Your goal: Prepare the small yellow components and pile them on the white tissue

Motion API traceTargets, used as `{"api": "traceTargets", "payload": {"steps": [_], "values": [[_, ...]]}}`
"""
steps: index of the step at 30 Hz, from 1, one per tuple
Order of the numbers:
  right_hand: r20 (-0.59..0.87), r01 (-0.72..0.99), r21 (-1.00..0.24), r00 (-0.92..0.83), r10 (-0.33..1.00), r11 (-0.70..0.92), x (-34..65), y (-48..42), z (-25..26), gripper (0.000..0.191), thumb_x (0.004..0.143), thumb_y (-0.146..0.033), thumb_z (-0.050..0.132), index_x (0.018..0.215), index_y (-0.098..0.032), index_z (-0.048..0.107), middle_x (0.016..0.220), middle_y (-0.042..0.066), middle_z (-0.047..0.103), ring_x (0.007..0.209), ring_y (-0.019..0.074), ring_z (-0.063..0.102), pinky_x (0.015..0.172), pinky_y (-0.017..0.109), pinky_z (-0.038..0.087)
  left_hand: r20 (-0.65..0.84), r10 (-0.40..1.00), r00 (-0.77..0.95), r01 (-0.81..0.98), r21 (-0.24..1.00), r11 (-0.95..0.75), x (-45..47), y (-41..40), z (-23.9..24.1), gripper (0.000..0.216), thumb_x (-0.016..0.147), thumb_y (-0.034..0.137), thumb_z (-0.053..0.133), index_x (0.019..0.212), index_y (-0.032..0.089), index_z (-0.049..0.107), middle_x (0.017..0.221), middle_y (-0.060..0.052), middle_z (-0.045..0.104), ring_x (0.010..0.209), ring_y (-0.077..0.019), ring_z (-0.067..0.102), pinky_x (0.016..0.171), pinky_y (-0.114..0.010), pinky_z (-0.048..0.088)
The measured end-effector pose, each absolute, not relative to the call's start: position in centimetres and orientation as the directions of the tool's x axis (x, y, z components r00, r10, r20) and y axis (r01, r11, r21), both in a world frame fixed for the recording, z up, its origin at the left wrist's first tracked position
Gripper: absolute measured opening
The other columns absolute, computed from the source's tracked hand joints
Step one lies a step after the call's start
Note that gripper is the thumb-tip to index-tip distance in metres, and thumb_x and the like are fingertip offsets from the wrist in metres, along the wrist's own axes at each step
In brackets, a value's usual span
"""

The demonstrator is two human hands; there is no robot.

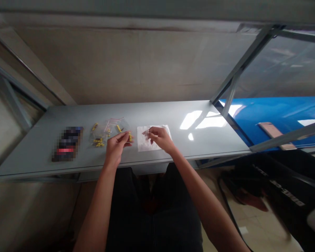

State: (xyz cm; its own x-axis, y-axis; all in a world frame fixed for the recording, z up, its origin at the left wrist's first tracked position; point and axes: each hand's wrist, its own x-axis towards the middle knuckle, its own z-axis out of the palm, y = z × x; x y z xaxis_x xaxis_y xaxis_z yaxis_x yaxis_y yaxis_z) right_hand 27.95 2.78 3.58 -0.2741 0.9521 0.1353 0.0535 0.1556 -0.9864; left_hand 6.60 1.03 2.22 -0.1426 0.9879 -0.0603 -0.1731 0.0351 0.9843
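My left hand (117,146) is closed, with a small yellow piece (130,137) pinched at its fingertips. To the left and behind it lie clear zip bags (112,123), with several small yellow-and-dark pieces (98,141) in or beside them; their exact kind is too small to tell. Over a white sheet (144,146), paper or cloth, my right hand (159,137) has its fingers bent together. Whatever lies at its fingertips is too small and blurred to make out. A gap separates the two hands.
The grey table (183,147) has a front edge close to my legs. A blurred-out phone-shaped object (67,143) lies on the left. Metal struts (241,66) rise at the right, beside a blue surface bearing a phone (275,134). Part of another person (278,182) shows there.
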Motion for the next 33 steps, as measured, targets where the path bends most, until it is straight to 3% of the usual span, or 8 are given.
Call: {"api": "traceTargets", "payload": {"steps": [2,6,9,12,19,25,30,33], "values": [[0.155,0.135,-0.970,-0.296,0.942,0.202,29.3,3.4,3.6,0.017,0.084,-0.032,0.063,0.089,-0.017,0.072,0.085,0.005,0.075,0.067,0.0127,0.066,0.059,0.025,0.053,0.006,0.990,-0.142,-0.075,0.997,-0.017,6.7,1.7,2.5,0.049,0.075,0.051,0.084,0.104,0.012,0.080,0.086,-0.009,0.078,0.069,-0.0167,0.071,0.059,-0.027,0.059],[0.168,0.195,-0.953,-0.302,0.938,0.233,31.4,3.8,3.8,0.043,0.083,-0.025,0.059,0.123,-0.016,0.072,0.100,0.007,0.080,0.074,0.0136,0.064,0.068,0.029,0.054,0.198,0.977,-0.078,0.250,0.953,-0.173,7.0,3.3,3.8,0.035,0.087,0.041,0.072,0.105,0.013,0.081,0.091,-0.011,0.080,0.069,-0.0175,0.072,0.058,-0.027,0.058],[0.185,0.260,-0.931,-0.275,0.943,0.258,32.2,3.6,3.7,0.041,0.088,-0.030,0.058,0.125,-0.018,0.073,0.101,0.007,0.081,0.076,0.0146,0.064,0.069,0.030,0.053,0.319,0.947,0.032,0.477,0.828,-0.295,7.5,4.1,5.1,0.027,0.092,0.032,0.066,0.105,0.015,0.082,0.091,-0.010,0.081,0.069,-0.0170,0.072,0.065,-0.028,0.058],[0.241,0.323,-0.898,-0.208,0.948,0.299,32.4,3.3,3.2,0.037,0.091,-0.036,0.062,0.121,-0.020,0.076,0.103,0.007,0.080,0.081,0.0164,0.066,0.070,0.030,0.052,0.383,0.914,0.135,0.576,0.720,-0.387,8.3,4.2,6.1,0.022,0.094,0.027,0.065,0.105,0.018,0.082,0.101,-0.010,0.082,0.078,-0.0181,0.074,0.077,-0.030,0.058],[0.344,0.359,-0.856,-0.142,0.928,0.372,31.3,4.3,2.4,0.033,0.092,-0.041,0.066,0.114,-0.020,0.078,0.102,0.006,0.080,0.063,0.0118,0.057,0.066,0.028,0.049,0.390,0.885,0.256,0.605,0.649,-0.461,9.5,4.2,6.8,0.024,0.096,0.024,0.061,0.107,0.020,0.081,0.104,-0.009,0.081,0.088,-0.0206,0.073,0.083,-0.031,0.055],[0.331,0.262,-0.902,-0.087,0.939,0.343,31.0,4.6,2.3,0.030,0.092,-0.046,0.064,0.093,-0.020,0.078,0.090,0.005,0.078,0.073,0.0157,0.063,0.066,0.028,0.052,0.389,0.906,0.168,0.470,0.776,-0.421,9.7,4.2,6.7,0.030,0.095,0.035,0.067,0.119,0.021,0.077,0.105,-0.008,0.078,0.080,-0.0172,0.068,0.076,-0.027,0.054],[0.295,0.135,-0.946,-0.026,0.955,0.296,31.1,4.1,2.4,0.032,0.088,-0.049,0.067,0.090,-0.019,0.075,0.085,0.005,0.076,0.060,0.0114,0.057,0.058,0.027,0.050,0.348,0.937,0.029,0.333,0.881,-0.337,9.5,3.9,4.9,0.045,0.093,0.047,0.068,0.127,0.019,0.070,0.106,-0.008,0.074,0.085,-0.0177,0.069,0.066,-0.024,0.054],[0.280,0.038,-0.960,0.032,0.960,0.278,31.0,4.0,2.4,0.031,0.087,-0.049,0.069,0.088,-0.019,0.073,0.084,0.005,0.076,0.056,0.0105,0.056,0.054,0.027,0.048,0.348,0.937,0.025,0.368,0.868,-0.333,9.3,3.1,3.6,0.041,0.095,0.045,0.067,0.124,0.016,0.069,0.103,-0.009,0.074,0.090,-0.0202,0.070,0.071,-0.027,0.055]]}}
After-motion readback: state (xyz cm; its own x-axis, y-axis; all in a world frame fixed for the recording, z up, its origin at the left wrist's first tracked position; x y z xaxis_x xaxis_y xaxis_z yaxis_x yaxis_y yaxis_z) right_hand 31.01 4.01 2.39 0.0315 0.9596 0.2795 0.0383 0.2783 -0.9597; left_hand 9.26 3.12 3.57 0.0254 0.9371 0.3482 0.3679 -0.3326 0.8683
